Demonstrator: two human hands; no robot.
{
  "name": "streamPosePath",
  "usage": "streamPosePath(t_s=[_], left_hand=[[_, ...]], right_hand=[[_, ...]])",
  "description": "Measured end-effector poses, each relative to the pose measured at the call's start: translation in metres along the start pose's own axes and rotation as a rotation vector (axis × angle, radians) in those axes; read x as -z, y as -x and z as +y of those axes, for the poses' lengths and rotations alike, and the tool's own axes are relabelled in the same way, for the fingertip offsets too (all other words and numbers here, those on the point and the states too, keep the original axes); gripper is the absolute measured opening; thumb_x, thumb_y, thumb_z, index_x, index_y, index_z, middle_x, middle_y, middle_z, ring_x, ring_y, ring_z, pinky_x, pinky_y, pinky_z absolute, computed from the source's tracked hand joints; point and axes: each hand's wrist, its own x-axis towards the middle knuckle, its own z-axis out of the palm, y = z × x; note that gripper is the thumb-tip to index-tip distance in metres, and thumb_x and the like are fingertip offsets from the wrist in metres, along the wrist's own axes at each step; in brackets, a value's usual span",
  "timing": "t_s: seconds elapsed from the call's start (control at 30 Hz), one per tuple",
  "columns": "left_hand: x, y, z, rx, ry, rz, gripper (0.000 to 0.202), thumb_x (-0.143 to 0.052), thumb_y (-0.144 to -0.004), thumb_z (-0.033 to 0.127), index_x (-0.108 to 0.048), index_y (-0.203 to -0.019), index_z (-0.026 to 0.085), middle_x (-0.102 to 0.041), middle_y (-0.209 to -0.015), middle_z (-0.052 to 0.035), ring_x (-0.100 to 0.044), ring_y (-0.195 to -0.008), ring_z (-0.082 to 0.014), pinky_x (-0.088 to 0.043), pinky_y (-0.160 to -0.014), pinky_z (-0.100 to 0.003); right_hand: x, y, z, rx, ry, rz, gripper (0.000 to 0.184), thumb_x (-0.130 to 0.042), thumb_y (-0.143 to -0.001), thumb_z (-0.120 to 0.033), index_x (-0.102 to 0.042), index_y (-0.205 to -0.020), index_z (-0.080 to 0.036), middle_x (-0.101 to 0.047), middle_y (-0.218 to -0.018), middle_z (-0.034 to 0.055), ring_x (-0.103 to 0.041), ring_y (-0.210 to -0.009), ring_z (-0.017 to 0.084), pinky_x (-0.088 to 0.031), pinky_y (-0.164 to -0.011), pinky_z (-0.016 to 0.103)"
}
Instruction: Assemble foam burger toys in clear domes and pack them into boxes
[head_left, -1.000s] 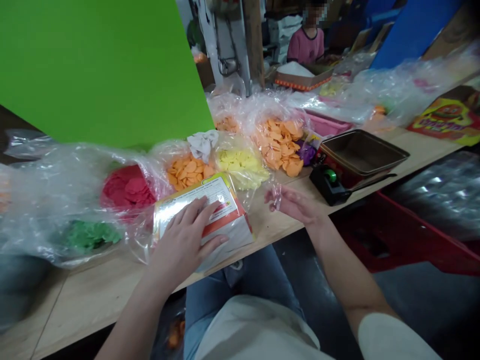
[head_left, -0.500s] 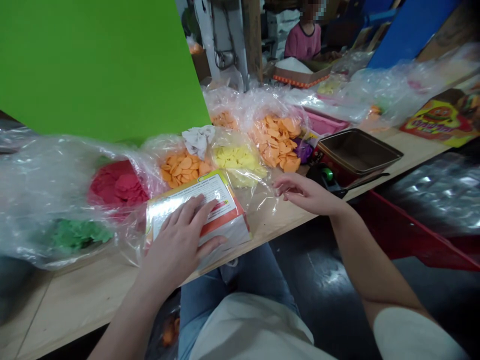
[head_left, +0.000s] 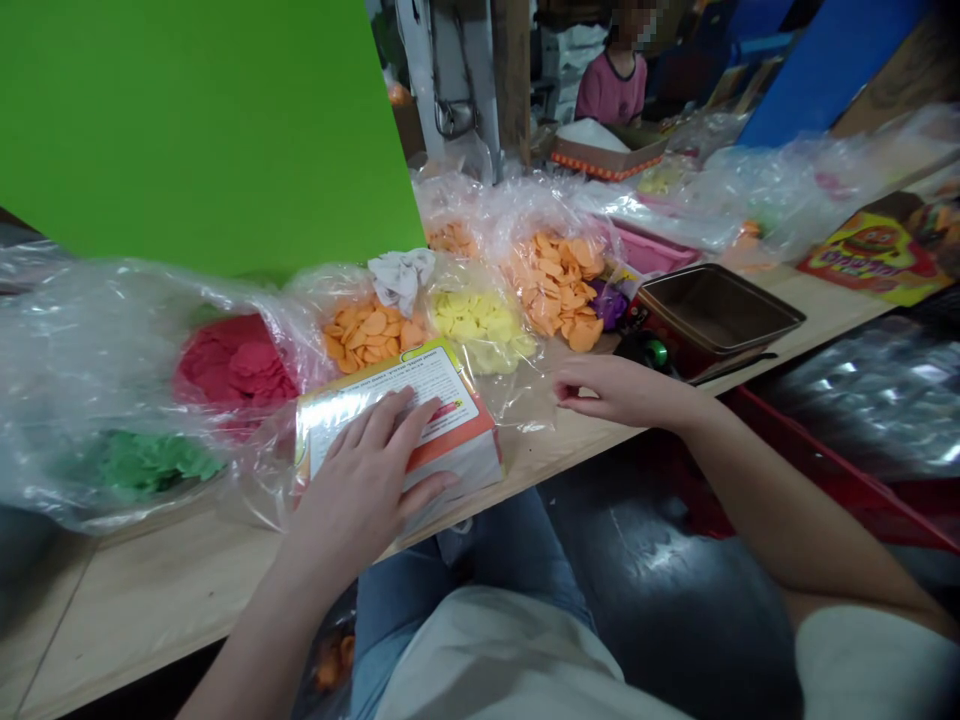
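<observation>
- Carton (head_left: 442, 400), printed and glossy with an orange band, lies flat on the wooden table (head_left: 157, 610) at lower centre of the frame. My left hand (head_left: 364, 490) is spread wide across its face, pressing down, not gripping.
- My right hand (head_left: 622, 390) is to the right of the carton, fingers loosely curved, partly open and holding nothing. A loose fold of clear plastic bag (head_left: 517, 405) lies just beside its fingertips.
- The carton looks light and stiff, but its shiny face may be slippery; I would take it by two opposite edges.
- Beyond the carton, the bags hold orange discs (head_left: 371, 335), yellow discs (head_left: 472, 330), red discs (head_left: 232, 365) and, further left, green discs (head_left: 150, 465). They look thin, light and possibly brittle, so I would lift the bags from beneath.
- A crumpled white cloth (head_left: 401, 280) sits on top, between the orange and yellow discs.
- Right of centre is a dark square tray (head_left: 712, 310).
- At upper centre, a co-worker in a pink shirt (head_left: 611, 90) sits beyond a box of white powder (head_left: 600, 145).
</observation>
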Motion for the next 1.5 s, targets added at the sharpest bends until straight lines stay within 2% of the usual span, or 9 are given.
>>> streamPosePath(t_s=[0.27, 0.43, 0.6, 0.73, 0.87, 1.03, 1.2, 1.37, 1.5], left_hand=[[0.0, -0.001, -0.001, -0.003, 0.025, 0.007, 0.063, -0.044, -0.079, 0.059, -0.036, -0.132, 0.028, -0.039, -0.136, -0.0091, -0.04, -0.121, -0.0306, -0.037, -0.097, -0.048], [0.002, -0.002, -0.001, -0.001, 0.018, -0.023, 0.064, -0.043, -0.078, 0.06, -0.036, -0.132, 0.026, -0.037, -0.137, -0.0093, -0.039, -0.121, -0.0308, -0.037, -0.097, -0.048], [0.004, -0.001, 0.0, -0.025, 0.018, -0.035, 0.066, -0.043, -0.079, 0.059, -0.033, -0.134, 0.025, -0.036, -0.137, -0.0108, -0.039, -0.121, -0.0322, -0.038, -0.095, -0.049], [0.006, 0.002, -0.005, -0.047, 0.016, -0.078, 0.068, -0.043, -0.079, 0.058, -0.03, -0.136, 0.024, -0.032, -0.14, -0.0122, -0.035, -0.123, -0.0336, -0.036, -0.095, -0.05], [0.02, -0.015, -0.004, -0.086, 0.085, -0.155, 0.06, -0.04, -0.081, 0.057, -0.04, -0.129, 0.021, -0.042, -0.13, -0.0131, -0.041, -0.117, -0.0307, -0.038, -0.093, -0.047], [0.023, -0.101, 0.026, -0.342, 0.342, -0.143, 0.046, -0.038, -0.085, 0.05, -0.052, -0.115, 0.018, -0.048, -0.125, -0.011, -0.042, -0.116, -0.0232, -0.033, -0.097, -0.038], [-0.005, -0.176, 0.051, -0.537, 0.57, -0.769, 0.03, -0.049, -0.079, 0.041, -0.061, -0.083, 0.014, -0.064, -0.08, -0.0034, -0.057, -0.076, -0.0136, -0.041, -0.073, -0.025], [-0.022, -0.183, 0.049, -0.412, 0.893, -0.982, 0.022, -0.049, -0.08, 0.033, -0.06, -0.076, 0.014, -0.059, -0.069, 0.001, -0.054, -0.069, -0.0091, -0.04, -0.072, -0.022], [-0.027, -0.181, 0.048, -0.396, 0.982, -1.039, 0.019, -0.048, -0.08, 0.028, -0.063, -0.082, 0.016, -0.06, -0.071, 0.001, -0.055, -0.071, -0.0093, -0.041, -0.074, -0.023]], right_hand=[[-0.031, 0.042, 0.009, -0.136, 0.068, 0.406, 0.014, -0.042, -0.088, -0.025, -0.054, -0.084, -0.02, -0.057, -0.088, 0.0064, -0.053, -0.086, 0.018, -0.042, -0.077, 0.031], [-0.062, 0.056, 0.02, -0.547, -0.348, 0.78, 0.018, -0.053, -0.082, -0.038, -0.051, -0.082, -0.021, -0.056, -0.076, 0.0033, -0.056, -0.07, 0.017, -0.047, -0.066, 0.033], [-0.065, 0.033, -0.001, -0.546, -1.096, 0.531, 0.035, -0.048, -0.083, -0.049, -0.056, -0.1, -0.02, -0.059, -0.088, 0.0057, -0.058, -0.075, 0.017, -0.049, -0.059, 0.03], [-0.059, 0.013, -0.009, -0.472, -1.225, 0.413, 0.026, -0.056, -0.08, -0.043, -0.062, -0.081, -0.018, -0.06, -0.076, 0.0036, -0.055, -0.068, 0.014, -0.046, -0.057, 0.026], [-0.057, 0.013, -0.006, -0.489, -1.194, 0.392, 0.024, -0.057, -0.079, -0.037, -0.06, -0.07, -0.016, -0.058, -0.063, 0.001, -0.053, -0.058, 0.01, -0.043, -0.055, 0.024], [-0.054, 0.015, -0.007, -0.502, -1.09, 0.378, 0.025, -0.052, -0.081, -0.034, -0.06, -0.067, -0.015, -0.058, -0.062, 0.001, -0.054, -0.058, 0.011, -0.042, -0.054, 0.023], [-0.047, 0.024, -0.005, -0.45, -0.767, 0.39, 0.024, -0.045, -0.086, -0.033, -0.06, -0.075, -0.017, -0.059, -0.067, 0.0016, -0.055, -0.062, 0.013, -0.045, -0.058, 0.026], [-0.032, 0.044, -0.003, -0.289, -0.095, 0.671, 0.011, -0.053, -0.083, -0.026, -0.061, -0.088, -0.019, -0.061, -0.085, 0.005, -0.056, -0.081, 0.017, -0.046, -0.072, 0.031], [-0.018, 0.036, -0.004, -0.055, 0.083, 0.432, 0.016, -0.049, -0.087, -0.023, -0.059, -0.098, -0.02, -0.061, -0.091, 0.0065, -0.056, -0.086, 0.017, -0.046, -0.077, 0.031]])
